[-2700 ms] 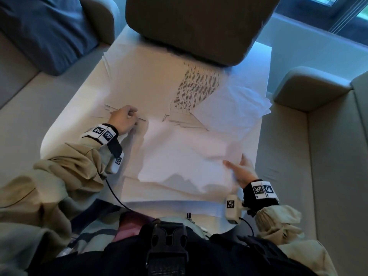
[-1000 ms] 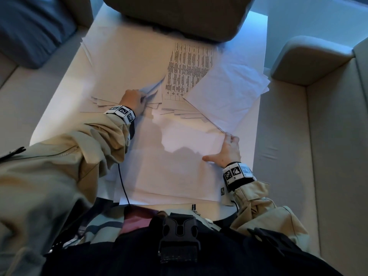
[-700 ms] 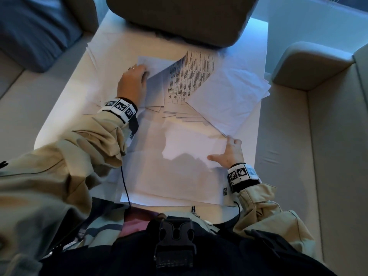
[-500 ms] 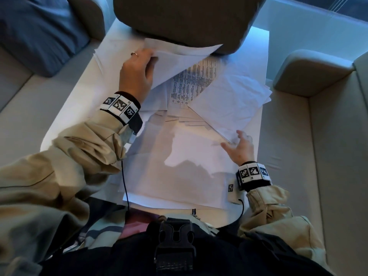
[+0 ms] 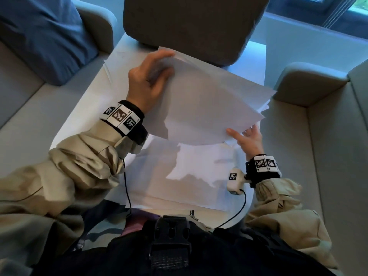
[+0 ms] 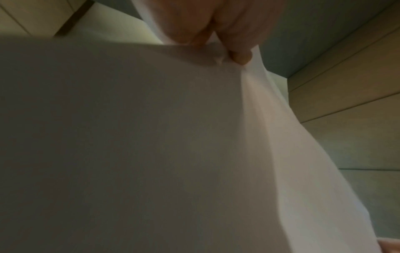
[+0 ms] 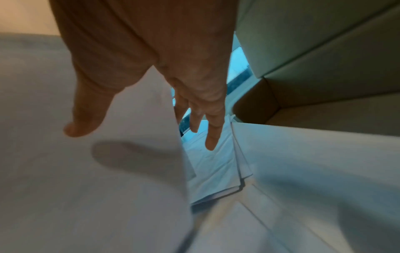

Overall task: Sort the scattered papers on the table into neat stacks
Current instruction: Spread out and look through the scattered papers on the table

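White papers cover a white table (image 5: 83, 108). My left hand (image 5: 163, 66) grips a bundle of blank sheets (image 5: 209, 108) by its far left corner and holds it tilted above the table. In the left wrist view the fingers (image 6: 238, 56) pinch the bundle (image 6: 151, 137). My right hand (image 5: 242, 134) is at the bundle's near right corner with its fingers straight. Its thumb (image 7: 86, 111) hovers over the top sheet (image 7: 86, 188) and the other fingers reach past the edge. A flat pile (image 5: 189, 176) lies near me. Another stack (image 7: 216, 171) lies under the bundle at the right.
A grey cushion (image 5: 189, 22) leans over the table's far end. A blue pillow (image 5: 39, 32) lies at the far left. Pale sofa seats flank the table, with an armrest (image 5: 308, 82) close to its right edge. A wrist cable (image 5: 127, 188) hangs by the near edge.
My left hand has lifted the bundle off the table's far left and swung it right, covering the printed sheet. My right hand has left the near pile and risen to the bundle's corner.
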`<state>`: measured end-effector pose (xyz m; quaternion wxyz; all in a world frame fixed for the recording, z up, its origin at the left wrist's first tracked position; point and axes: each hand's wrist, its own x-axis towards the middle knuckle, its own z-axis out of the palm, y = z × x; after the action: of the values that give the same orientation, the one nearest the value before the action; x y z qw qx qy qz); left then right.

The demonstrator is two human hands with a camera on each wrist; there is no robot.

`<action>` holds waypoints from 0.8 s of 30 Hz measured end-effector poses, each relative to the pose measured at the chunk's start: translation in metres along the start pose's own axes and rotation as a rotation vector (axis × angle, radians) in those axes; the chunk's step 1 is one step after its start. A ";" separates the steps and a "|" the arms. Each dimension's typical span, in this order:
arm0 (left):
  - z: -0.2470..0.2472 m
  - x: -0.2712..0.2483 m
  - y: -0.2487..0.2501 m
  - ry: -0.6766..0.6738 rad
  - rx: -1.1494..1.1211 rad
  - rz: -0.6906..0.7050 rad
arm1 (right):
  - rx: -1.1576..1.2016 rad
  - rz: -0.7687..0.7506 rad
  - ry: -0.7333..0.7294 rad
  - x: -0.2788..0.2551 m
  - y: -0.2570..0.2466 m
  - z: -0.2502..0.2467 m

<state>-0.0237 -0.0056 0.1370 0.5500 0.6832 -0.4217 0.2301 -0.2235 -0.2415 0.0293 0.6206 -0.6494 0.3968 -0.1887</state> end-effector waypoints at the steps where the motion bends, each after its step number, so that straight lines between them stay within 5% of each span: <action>1: -0.002 -0.002 0.000 0.002 0.019 -0.050 | 0.031 -0.013 0.013 -0.002 0.000 -0.001; 6: -0.009 -0.017 -0.019 -0.085 0.148 -0.289 | 0.117 -0.090 0.080 -0.011 0.002 -0.012; 16: -0.015 -0.073 -0.045 -0.467 0.269 -0.676 | -0.010 0.011 0.181 -0.037 0.047 -0.036; 20: -0.014 -0.100 -0.054 -0.702 0.338 -0.740 | -0.109 0.133 0.128 -0.045 0.069 -0.036; 24: -0.017 -0.129 -0.067 -0.898 0.452 -0.793 | -0.351 0.297 -0.080 -0.051 0.088 -0.035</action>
<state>-0.0344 0.0544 0.0043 0.2055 0.9164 -0.2672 -0.2160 -0.3051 -0.2189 -0.0372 0.5345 -0.6886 0.4900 0.0024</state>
